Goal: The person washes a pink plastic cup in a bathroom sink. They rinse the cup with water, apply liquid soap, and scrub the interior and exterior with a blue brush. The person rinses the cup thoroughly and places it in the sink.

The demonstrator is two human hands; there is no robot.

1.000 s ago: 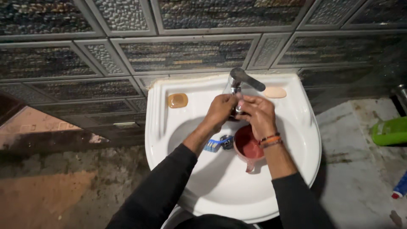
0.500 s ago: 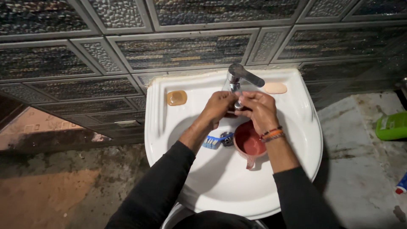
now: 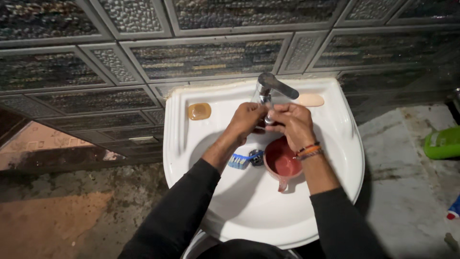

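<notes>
Both hands are held together under the tap (image 3: 273,88) at the back edge of the sink (image 3: 335,158). The left hand (image 3: 247,120) and right hand (image 3: 291,123) are curled around a small object, which cannot be made out. A red mug (image 3: 282,163), unlifted, and a blue toothbrush (image 3: 242,159) lie in the basin. Soap bars (image 3: 199,111) sit on the back rim.

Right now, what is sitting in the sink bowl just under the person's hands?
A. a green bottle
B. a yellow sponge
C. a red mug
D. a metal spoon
C: a red mug stands in the white sink, just below the right hand held under the tap.
</notes>
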